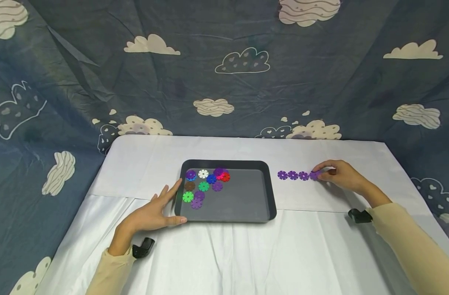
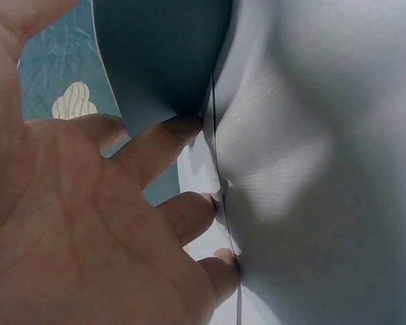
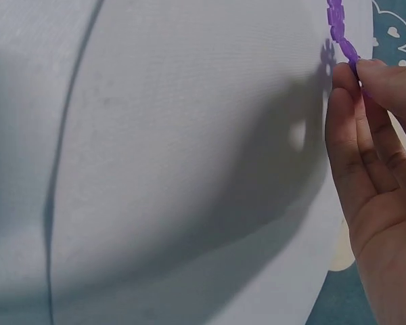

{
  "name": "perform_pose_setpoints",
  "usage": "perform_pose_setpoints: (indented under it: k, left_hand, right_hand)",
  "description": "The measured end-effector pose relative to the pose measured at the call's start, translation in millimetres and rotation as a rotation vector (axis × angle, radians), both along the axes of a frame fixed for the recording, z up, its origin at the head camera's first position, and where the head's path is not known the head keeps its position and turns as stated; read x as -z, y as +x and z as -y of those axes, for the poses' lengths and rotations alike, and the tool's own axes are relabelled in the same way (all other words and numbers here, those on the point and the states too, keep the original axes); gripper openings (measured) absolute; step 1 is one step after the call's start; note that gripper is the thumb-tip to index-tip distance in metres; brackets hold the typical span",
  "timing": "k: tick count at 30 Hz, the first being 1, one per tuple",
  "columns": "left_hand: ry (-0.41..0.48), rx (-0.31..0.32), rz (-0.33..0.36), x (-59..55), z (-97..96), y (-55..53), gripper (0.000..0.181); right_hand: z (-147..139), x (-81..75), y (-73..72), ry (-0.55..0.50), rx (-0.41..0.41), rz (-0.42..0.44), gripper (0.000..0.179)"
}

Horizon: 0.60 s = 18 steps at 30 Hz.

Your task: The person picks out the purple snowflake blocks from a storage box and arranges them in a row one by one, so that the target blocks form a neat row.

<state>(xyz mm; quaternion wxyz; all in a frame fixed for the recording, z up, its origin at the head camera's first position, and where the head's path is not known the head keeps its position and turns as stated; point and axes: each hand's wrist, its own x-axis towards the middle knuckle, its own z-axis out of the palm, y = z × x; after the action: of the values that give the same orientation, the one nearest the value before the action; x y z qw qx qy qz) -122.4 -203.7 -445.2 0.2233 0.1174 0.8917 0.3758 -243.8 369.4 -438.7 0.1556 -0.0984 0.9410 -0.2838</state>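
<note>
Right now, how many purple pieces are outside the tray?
4, in a row right of the tray: leftmost piece, second piece, third piece, fourth piece pinched by the right hand, which could hide more.

Inscriptions: no legible text, label, brand, number or sign on the dark grey rectangular tray [image 1: 243, 196], the multicoloured notched flower-shaped discs [image 1: 204, 186] or the white cloth [image 1: 246, 254]. Likewise nothing readable on the dark blue-grey cloud-patterned fabric backdrop [image 1: 195, 84] or the small black wrist-worn devices [image 1: 359, 216].
</note>
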Motion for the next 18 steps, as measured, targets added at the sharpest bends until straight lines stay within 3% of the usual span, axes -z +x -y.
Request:
perform_pose_setpoints:
  k: [18]
  left_hand:
    - [0.003, -0.002, -0.004, 1.7, 0.7, -0.5, 0.112]
  right_hand:
    - [1.7, 8.5, -3.9, 0.046, -0.006, -0.047, 0.024]
